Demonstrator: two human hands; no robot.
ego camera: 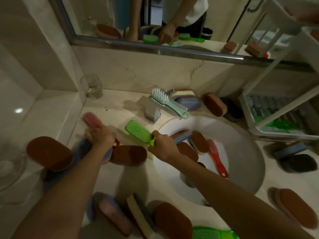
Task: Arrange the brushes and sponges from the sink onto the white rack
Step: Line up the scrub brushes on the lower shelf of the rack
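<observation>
My left hand (101,136) grips the handle of a red brush (91,119) over the counter left of the sink. My right hand (163,145) grips the handle of a bright green brush (137,131), its bristle head pointing up and left at the sink's left rim. In the white sink (241,144) lie another red brush (216,158), several brown-topped sponges (198,141) and a blue sponge (183,136). A mint-green brush (166,102) rests across the faucet (152,110). The white rack (276,104) stands at the right, with a green brush (279,125) on its lower shelf.
Brown, blue and dark sponges are strewn over the counter all round the sink: left (49,153), front (172,219), right (296,206) and behind the faucet (214,105). A glass jar (91,86) stands at the back left. A mirror (155,23) covers the wall.
</observation>
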